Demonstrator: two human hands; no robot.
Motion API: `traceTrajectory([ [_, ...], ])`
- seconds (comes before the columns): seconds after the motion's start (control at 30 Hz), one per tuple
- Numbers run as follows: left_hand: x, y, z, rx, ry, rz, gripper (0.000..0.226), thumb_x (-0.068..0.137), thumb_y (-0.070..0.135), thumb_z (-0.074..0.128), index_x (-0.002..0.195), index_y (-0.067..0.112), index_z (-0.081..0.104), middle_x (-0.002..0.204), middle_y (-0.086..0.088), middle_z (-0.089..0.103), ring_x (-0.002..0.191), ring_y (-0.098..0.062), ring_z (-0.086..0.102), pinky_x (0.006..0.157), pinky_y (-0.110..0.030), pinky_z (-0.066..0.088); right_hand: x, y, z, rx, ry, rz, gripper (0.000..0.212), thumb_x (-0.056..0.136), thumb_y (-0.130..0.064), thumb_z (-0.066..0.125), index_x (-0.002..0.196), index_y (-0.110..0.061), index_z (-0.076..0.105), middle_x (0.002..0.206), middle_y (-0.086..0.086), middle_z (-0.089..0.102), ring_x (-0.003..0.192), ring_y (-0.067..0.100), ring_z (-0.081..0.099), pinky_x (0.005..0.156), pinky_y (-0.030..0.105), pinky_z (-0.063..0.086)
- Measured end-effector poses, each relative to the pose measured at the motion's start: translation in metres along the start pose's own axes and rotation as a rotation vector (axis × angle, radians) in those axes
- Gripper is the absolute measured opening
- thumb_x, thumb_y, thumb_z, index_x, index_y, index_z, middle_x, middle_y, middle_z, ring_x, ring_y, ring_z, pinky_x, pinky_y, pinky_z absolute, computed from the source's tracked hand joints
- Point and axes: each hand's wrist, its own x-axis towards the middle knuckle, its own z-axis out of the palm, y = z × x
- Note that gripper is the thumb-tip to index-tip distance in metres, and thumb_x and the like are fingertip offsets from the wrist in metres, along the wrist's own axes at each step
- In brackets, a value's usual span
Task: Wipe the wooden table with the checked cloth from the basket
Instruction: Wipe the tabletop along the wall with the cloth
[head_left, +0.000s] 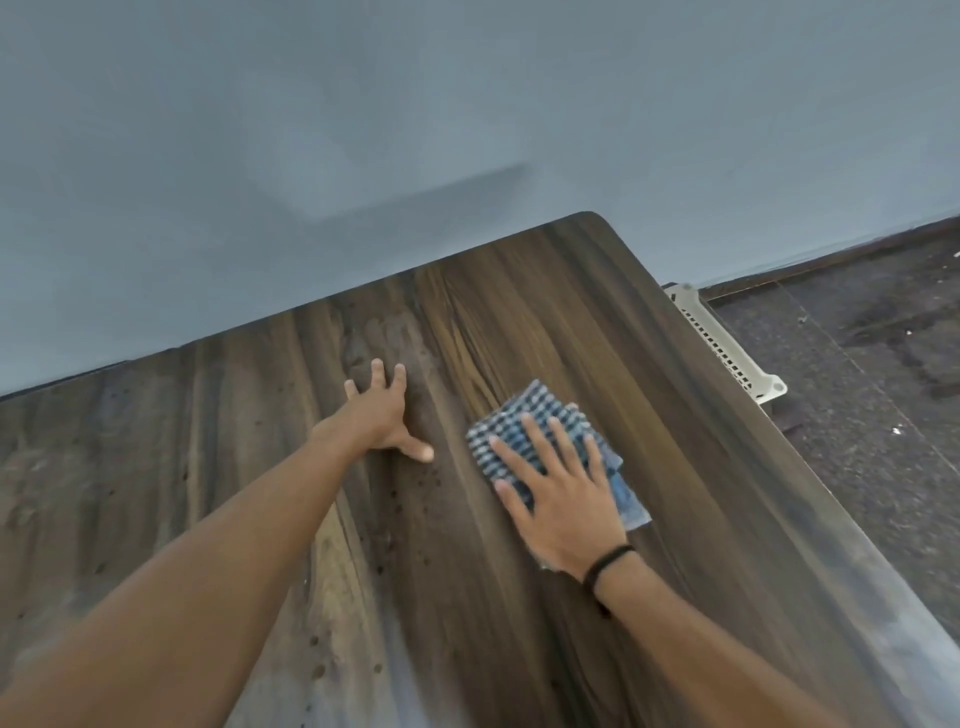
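The dark wooden table (519, 322) fills the lower part of the view, its far edge against a grey-blue wall. A folded blue-and-white checked cloth (524, 415) lies on the table right of centre. My right hand (561, 493) presses flat on the cloth with fingers spread, covering its near half. My left hand (382, 415) rests flat on the bare wood to the left of the cloth, fingers apart, holding nothing. Small dark specks dot the wood between and below the hands.
A cream perforated basket (727, 348) stands on the floor just past the table's right edge. Dark speckled floor (857, 415) lies to the right. The grey-blue wall (363, 130) runs along the table's far side.
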Motion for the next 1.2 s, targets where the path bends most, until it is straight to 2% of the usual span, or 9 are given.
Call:
traceTrajectory([
  [0.13, -0.042, 0.012, 0.042, 0.124, -0.141, -0.022, 0.155, 0.062, 0.064, 0.084, 0.146, 0.023, -0.039, 0.153, -0.005, -0.045, 0.143, -0.047, -0.027, 0.119, -0.063, 0.009, 0.050, 0.002, -0.011, 0.038, -0.024, 0.163, 0.059, 0.100, -0.064, 0.020, 0.156, -0.050, 0.009, 0.169, -0.003, 0.004, 0.155, 0.026, -0.004, 0.121, 0.056, -0.008],
  [0.3, -0.083, 0.040, 0.088, 0.160, -0.164, -0.048, 0.155, 0.064, 0.066, 0.082, 0.143, 0.018, -0.042, 0.149, -0.011, -0.049, 0.142, -0.050, -0.027, 0.118, -0.062, 0.008, -0.026, 0.008, 0.006, -0.003, 0.029, -0.024, 0.057, 0.099, -0.067, 0.019, 0.154, -0.054, 0.012, 0.168, -0.008, 0.005, 0.155, 0.022, 0.000, 0.122, 0.054, -0.005],
  [0.43, -0.097, 0.043, 0.106, 0.128, -0.118, -0.053, 0.158, 0.061, 0.061, 0.086, 0.143, 0.017, -0.041, 0.149, -0.011, -0.049, 0.141, -0.051, -0.028, 0.118, -0.065, 0.010, 0.005, 0.016, -0.010, 0.048, -0.007, 0.175, 0.059, 0.101, -0.063, 0.022, 0.157, -0.049, 0.009, 0.169, -0.002, 0.004, 0.155, 0.027, -0.003, 0.121, 0.057, -0.007],
  [0.57, -0.100, 0.043, 0.104, 0.149, -0.060, -0.025, 0.157, 0.061, 0.060, 0.087, 0.147, 0.015, -0.037, 0.154, -0.014, -0.042, 0.143, -0.050, -0.025, 0.118, -0.060, 0.001, -0.063, 0.014, 0.011, -0.022, 0.057, -0.064, 0.056, 0.100, -0.064, 0.020, 0.155, -0.051, 0.017, 0.168, -0.006, 0.012, 0.155, 0.023, 0.004, 0.122, 0.055, -0.001],
  [0.73, -0.097, 0.040, 0.106, 0.119, -0.034, -0.041, 0.163, 0.053, 0.063, 0.089, 0.148, 0.017, -0.036, 0.156, -0.013, -0.039, 0.143, -0.054, -0.022, 0.120, -0.060, 0.005, -0.050, 0.023, -0.005, 0.034, -0.002, 0.163, 0.059, 0.100, -0.064, 0.020, 0.156, -0.049, 0.012, 0.168, -0.004, 0.005, 0.155, 0.025, -0.003, 0.122, 0.056, -0.007],
  [0.83, -0.100, 0.036, 0.109, 0.096, 0.018, -0.009, 0.162, 0.053, 0.062, 0.089, 0.151, 0.018, -0.032, 0.159, -0.010, -0.035, 0.145, -0.051, -0.019, 0.121, -0.059, 0.007, -0.109, 0.014, 0.012, -0.005, 0.039, -0.081, 0.056, 0.101, -0.063, 0.018, 0.155, -0.051, 0.014, 0.168, -0.007, 0.007, 0.155, 0.023, 0.001, 0.122, 0.056, 0.000],
  [1.0, -0.102, 0.038, 0.110, 0.041, 0.035, -0.033, 0.161, 0.052, 0.058, 0.091, 0.152, 0.023, -0.030, 0.160, -0.004, -0.033, 0.146, -0.049, -0.018, 0.118, -0.059, 0.013, -0.100, 0.037, -0.001, 0.031, 0.018, 0.176, 0.057, 0.101, -0.062, 0.022, 0.156, -0.049, 0.012, 0.168, -0.003, 0.008, 0.155, 0.026, 0.001, 0.122, 0.057, -0.003],
  [1.13, -0.102, 0.035, 0.110, 0.042, 0.061, -0.017, 0.161, 0.051, 0.058, 0.092, 0.153, 0.022, -0.028, 0.161, -0.005, -0.031, 0.147, -0.048, -0.017, 0.119, -0.057, 0.011, -0.153, 0.037, 0.008, -0.024, -0.014, -0.110, 0.055, 0.102, -0.064, 0.016, 0.155, -0.053, 0.009, 0.168, -0.009, 0.002, 0.155, 0.022, -0.001, 0.123, 0.055, -0.002],
  [1.2, -0.102, 0.036, 0.112, 0.024, 0.065, -0.026, 0.161, 0.051, 0.057, 0.092, 0.153, 0.023, -0.028, 0.161, -0.004, -0.031, 0.147, -0.048, -0.017, 0.119, -0.059, 0.013, -0.142, 0.060, -0.001, -0.015, 0.019, 0.011, 0.055, 0.101, -0.064, 0.018, 0.154, -0.054, 0.008, 0.168, -0.009, 0.003, 0.155, 0.022, -0.001, 0.123, 0.055, -0.002],
])
